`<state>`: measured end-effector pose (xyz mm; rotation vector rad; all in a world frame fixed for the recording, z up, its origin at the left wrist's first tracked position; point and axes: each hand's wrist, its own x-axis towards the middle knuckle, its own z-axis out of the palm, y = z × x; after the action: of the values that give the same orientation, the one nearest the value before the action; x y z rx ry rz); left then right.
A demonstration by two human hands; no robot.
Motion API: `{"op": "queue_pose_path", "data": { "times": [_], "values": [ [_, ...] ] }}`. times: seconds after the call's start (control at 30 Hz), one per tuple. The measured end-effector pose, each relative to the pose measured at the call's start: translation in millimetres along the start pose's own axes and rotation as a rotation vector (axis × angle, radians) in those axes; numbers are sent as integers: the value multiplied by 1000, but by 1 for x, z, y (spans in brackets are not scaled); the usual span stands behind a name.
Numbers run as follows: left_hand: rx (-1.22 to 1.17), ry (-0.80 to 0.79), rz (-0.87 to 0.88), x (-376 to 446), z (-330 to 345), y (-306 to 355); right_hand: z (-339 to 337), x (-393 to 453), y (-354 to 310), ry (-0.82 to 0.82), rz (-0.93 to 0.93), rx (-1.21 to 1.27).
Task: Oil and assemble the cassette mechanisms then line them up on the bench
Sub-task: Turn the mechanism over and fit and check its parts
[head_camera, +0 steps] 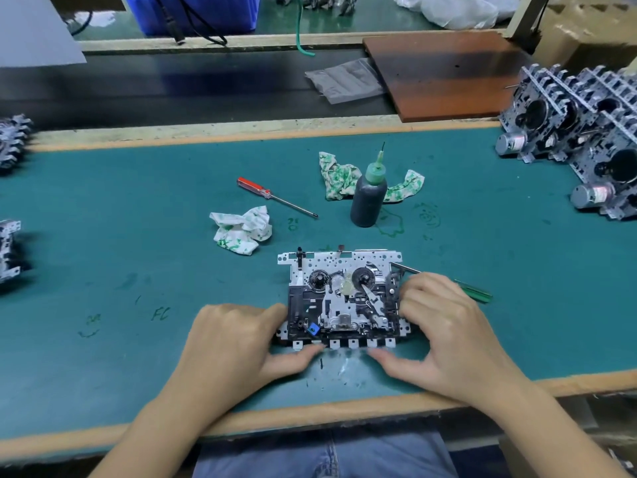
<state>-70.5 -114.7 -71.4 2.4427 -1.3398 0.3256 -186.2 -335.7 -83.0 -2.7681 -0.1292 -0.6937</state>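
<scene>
Scene: a green-topped bench (pixel 144 215) is seen from above, from a head-worn camera, with 2 bare hands at its near edge.

Mechanism: 1 cassette mechanism (pixel 339 298) is laid flat on the bench, just in front of the person, its gears and reel hubs facing up, so the parts to be worked on can be reached.

Left hand: the left hand (pixel 238 343) is closed around the mechanism's left end, thumb at the row of tabs on the near edge and fingers at the side; it appears to be held this way to keep the plate from sliding.

Right hand: the right hand (pixel 444 326) is closed around the right end in the same manner, thumb at the near edge. A green-handled tool (pixel 474 292) is seen behind its fingers, its metal tip lying over the mechanism's right corner; whether it is gripped or merely lying there cannot be told.

Oil bottle: a dark oil bottle (pixel 368 198) with a green needle nozzle is stood upright beyond the mechanism, within easy reach.

Rags: 2 crumpled, green-stained rags are set near it, one (pixel 241 229) to the left and one (pixel 339 177) behind the bottle, probably for wiping oil.

Screwdriver: a red-handled screwdriver (pixel 272 196) is laid loose between them.

Other units: more mechanisms (pixel 579 132) are stacked at the far right, and others (pixel 12 146) at the left edge, well apart from the work.

Stage: judged as mid-assembly, with lining-up not yet done for this unit.
</scene>
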Motion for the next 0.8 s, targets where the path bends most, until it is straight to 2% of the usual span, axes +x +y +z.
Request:
{"op": "queue_pose_path", "data": {
  "times": [0.1,0.33,0.43,0.6,0.8],
  "values": [
    [-16,-31,-23,0,-2,3,2,-1,-1,27,21,-41],
    [-4,51,-207,0,9,16,2,0,0,11,36,48],
    [-39,41,-134,2,7,9,2,0,-1,23,27,24],
    [-102,-73,-51,6,3,-1,4,0,1,52,48,-19],
    [-129,-39,-33,6,4,0,1,-1,-1,50,43,-47]
  ]
}}
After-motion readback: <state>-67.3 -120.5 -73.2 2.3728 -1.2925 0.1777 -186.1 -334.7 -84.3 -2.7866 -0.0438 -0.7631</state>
